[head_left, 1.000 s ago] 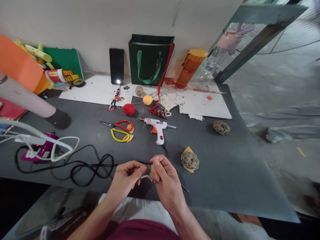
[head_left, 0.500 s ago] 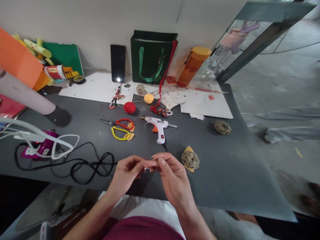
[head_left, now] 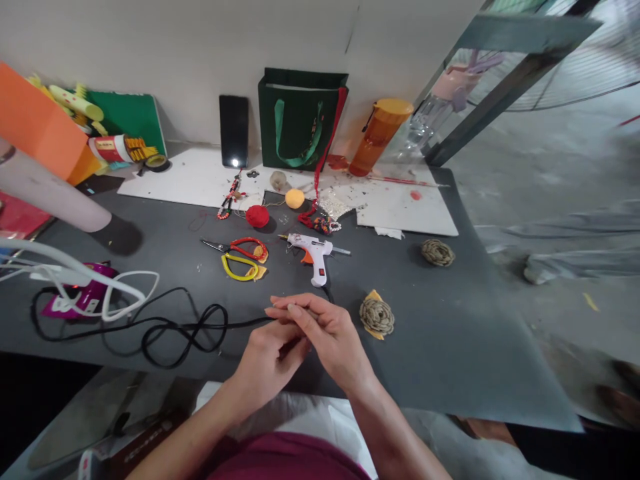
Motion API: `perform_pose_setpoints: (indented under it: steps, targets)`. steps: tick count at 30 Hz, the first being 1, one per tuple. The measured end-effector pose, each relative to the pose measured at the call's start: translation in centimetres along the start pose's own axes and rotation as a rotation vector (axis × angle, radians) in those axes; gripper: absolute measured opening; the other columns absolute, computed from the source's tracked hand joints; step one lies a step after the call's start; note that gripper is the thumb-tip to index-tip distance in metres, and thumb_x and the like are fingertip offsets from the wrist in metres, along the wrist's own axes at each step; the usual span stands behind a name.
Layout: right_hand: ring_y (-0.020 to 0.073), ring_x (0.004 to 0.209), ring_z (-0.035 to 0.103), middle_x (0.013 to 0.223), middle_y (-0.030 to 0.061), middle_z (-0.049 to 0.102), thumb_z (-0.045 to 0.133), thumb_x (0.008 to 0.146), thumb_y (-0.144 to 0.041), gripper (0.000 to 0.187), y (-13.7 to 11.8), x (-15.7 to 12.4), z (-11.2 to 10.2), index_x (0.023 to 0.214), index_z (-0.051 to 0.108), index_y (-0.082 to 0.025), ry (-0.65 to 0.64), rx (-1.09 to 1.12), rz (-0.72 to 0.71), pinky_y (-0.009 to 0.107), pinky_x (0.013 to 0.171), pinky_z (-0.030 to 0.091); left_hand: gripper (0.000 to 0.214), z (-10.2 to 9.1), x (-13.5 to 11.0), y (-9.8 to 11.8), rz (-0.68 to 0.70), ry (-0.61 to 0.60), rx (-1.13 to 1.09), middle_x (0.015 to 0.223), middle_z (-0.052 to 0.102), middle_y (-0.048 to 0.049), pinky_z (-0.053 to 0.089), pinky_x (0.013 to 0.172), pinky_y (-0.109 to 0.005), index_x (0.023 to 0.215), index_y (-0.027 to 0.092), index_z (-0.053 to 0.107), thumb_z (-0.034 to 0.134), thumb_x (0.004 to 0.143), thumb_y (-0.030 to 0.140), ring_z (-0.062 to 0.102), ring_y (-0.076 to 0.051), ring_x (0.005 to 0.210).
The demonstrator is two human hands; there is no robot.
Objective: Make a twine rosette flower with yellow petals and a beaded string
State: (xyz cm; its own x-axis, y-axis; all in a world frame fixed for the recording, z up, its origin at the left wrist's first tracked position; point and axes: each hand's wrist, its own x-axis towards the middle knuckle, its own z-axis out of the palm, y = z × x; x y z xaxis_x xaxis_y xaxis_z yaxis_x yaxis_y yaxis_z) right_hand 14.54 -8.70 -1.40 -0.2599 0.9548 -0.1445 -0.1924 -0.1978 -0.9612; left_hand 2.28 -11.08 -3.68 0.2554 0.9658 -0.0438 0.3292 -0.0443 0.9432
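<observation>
My left hand (head_left: 265, 363) and my right hand (head_left: 327, 337) meet just above the near edge of the dark grey table (head_left: 450, 333). The right hand's fingers are pressed together and reach left across the left hand's curled fingers. Whatever they pinch is hidden between the fingers. A white glue gun (head_left: 316, 253) lies just beyond my hands, its black cable (head_left: 175, 330) passing under them. A woven straw rosette (head_left: 377, 315) sits right of my right hand.
Red and yellow scissors (head_left: 240, 257), a red yarn ball (head_left: 257, 216), an orange ball (head_left: 295, 198) and a second rosette (head_left: 437, 253) lie mid-table. A green bag (head_left: 300, 120), a phone (head_left: 233, 131) and an orange bottle (head_left: 380, 137) stand at the wall. A purple device (head_left: 83, 297) with white cable is on the left.
A short string of pale beads showed between my hands a second ago and is now hidden. My right fingers have slid left over the left hand, which dropped lower.
</observation>
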Motion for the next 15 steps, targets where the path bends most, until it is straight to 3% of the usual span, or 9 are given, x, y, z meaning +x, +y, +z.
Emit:
perform_pose_setpoints:
  steps: [6, 9, 15]
  targets:
    - [0.0225, 0.094, 0.074, 0.096, 0.0061, 0.077, 0.058, 0.091, -0.039, 0.021, 0.4, 0.3, -0.3, 0.094, 0.070, -0.022, 0.054, -0.081, -0.032, 0.036, 0.086, 0.055, 0.021, -0.3, -0.2, 1.1, -0.119, -0.133, -0.132, 0.069, 0.065, -0.0041, 0.040, 0.059, -0.024, 0.073, 0.014, 0.066, 0.052, 0.084, 0.026, 0.053, -0.014, 0.062]
    - [0.0227, 0.094, 0.074, 0.094, 0.0064, 0.078, 0.058, 0.091, -0.038, 0.022, 0.1, -0.2, -0.3, 0.094, 0.070, -0.020, 0.054, -0.069, -0.046, 0.035, 0.084, 0.056, 0.026, -0.3, -0.3, 1.2, -0.202, -0.174, -0.188, 0.060, 0.058, -0.0008, 0.035, 0.052, -0.023, 0.066, 0.015, 0.062, 0.053, 0.084, 0.032, 0.046, -0.012, 0.055]
    - [0.0194, 0.084, 0.075, 0.084, 0.0042, 0.079, 0.064, 0.086, -0.039, 0.020, -0.3, -1.7, -2.1, 0.089, 0.070, -0.020, 0.225, 0.110, -0.074, 0.033, 0.081, 0.056, 0.031, 0.2, 0.1, 1.3, -0.221, -0.240, -0.099, 0.057, 0.054, 0.0002, 0.034, 0.052, -0.023, 0.064, 0.015, 0.062, 0.057, 0.082, 0.041, 0.044, -0.012, 0.054]
